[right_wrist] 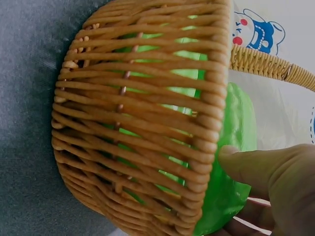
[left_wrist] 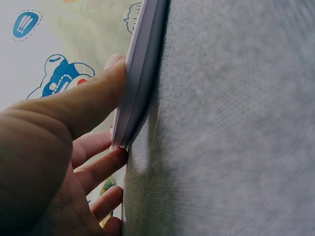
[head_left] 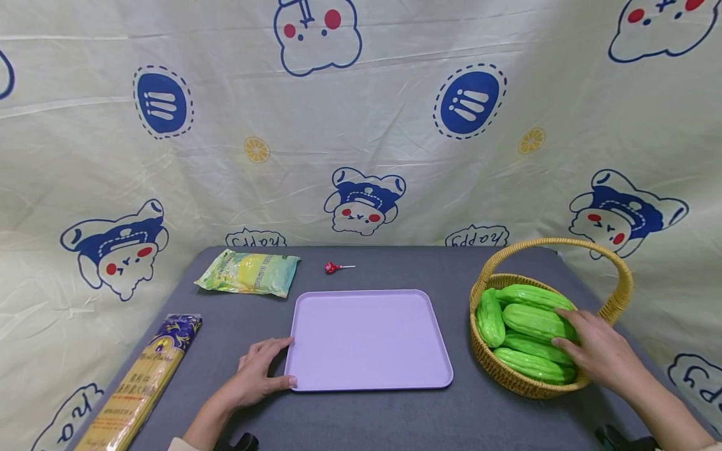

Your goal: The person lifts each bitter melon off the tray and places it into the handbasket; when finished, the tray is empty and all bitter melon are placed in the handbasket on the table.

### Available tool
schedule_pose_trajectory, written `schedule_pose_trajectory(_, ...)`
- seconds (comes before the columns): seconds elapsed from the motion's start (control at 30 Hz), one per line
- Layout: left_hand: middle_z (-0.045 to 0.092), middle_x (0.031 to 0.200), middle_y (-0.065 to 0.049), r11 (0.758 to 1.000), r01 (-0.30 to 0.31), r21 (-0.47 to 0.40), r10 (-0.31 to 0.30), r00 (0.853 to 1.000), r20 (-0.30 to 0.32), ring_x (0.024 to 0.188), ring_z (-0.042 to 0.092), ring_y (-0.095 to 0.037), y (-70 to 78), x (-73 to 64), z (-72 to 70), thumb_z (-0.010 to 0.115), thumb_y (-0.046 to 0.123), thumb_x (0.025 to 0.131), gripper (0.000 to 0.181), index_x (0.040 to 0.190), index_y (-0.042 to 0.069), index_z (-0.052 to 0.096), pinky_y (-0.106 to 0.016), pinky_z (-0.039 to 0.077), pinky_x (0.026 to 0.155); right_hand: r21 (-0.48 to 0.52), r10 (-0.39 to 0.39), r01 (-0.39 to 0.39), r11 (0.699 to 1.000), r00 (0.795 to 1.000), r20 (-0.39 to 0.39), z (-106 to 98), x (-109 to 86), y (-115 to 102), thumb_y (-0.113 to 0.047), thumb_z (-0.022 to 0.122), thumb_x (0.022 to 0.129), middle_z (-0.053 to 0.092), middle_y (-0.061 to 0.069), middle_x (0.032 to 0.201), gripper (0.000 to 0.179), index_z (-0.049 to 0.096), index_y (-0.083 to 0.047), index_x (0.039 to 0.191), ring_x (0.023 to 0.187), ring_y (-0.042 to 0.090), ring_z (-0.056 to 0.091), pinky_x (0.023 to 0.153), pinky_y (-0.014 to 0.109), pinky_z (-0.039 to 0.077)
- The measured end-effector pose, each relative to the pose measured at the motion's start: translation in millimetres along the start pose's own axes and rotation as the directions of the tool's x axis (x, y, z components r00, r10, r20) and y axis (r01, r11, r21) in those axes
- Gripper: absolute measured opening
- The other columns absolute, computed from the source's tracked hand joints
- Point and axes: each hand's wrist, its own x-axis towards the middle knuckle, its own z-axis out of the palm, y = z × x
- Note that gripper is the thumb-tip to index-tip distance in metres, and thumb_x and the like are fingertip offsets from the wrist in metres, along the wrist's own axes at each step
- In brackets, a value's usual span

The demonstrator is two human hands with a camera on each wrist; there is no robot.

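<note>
The lilac rectangular tray (head_left: 369, 341) lies flat on the table in the head view. My left hand (head_left: 256, 374) is at its near left corner, thumb against the rim and fingertips along the left side; the left wrist view shows the thumb (left_wrist: 93, 96) on the tray's edge (left_wrist: 140, 69). On the right, a round wicker basket (head_left: 479, 351) holds several bumpy green bitter melons (head_left: 536, 366). My right hand (head_left: 600, 347) reaches into it and grips one bitter melon (head_left: 538, 321) at its right end. In the right wrist view its thumb (right_wrist: 241, 160) presses on the green skin.
A yellow-green plastic packet (head_left: 248, 272) lies at the back left, with a red lollipop (head_left: 333, 268) behind the tray. A long gold and purple package (head_left: 143, 382) lies along the left edge. The basket's tall handle (head_left: 555, 241) arches over it. A printed curtain (head_left: 372, 138) hangs behind.
</note>
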Motion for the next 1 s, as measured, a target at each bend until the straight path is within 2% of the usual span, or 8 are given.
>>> schedule_pose_trajectory(0.33,0.040,0.145,-0.015,1.000,-0.004,0.000,0.004,1.000,-0.001,0.134,0.022,-0.038,-0.3,-1.3,0.3,0.077,0.040,0.075,0.077,0.140,0.016,0.045,-0.062,0.012,0.102,0.010,-0.002,0.002,1.000,1.000,0.016,4.4,0.9,1.7,-0.018,0.071,0.081,0.051,0.036,0.115,0.060,0.047,0.010,0.128,0.101,0.050,0.051,0.076,0.061,0.043)
schedule_pose_trajectory(1.0,0.040,0.146,-0.015,1.000,-0.002,0.005,0.002,1.000,-0.001,0.134,0.021,-0.038,-0.5,0.2,0.2,0.077,0.040,0.074,0.077,0.140,0.016,0.045,-0.062,0.011,0.103,0.000,-0.036,0.036,0.999,0.998,-0.051,10.2,1.9,-0.9,-0.011,0.069,0.081,0.050,0.037,0.115,0.053,0.048,0.009,0.126,0.101,0.052,0.049,0.077,0.063,0.041)
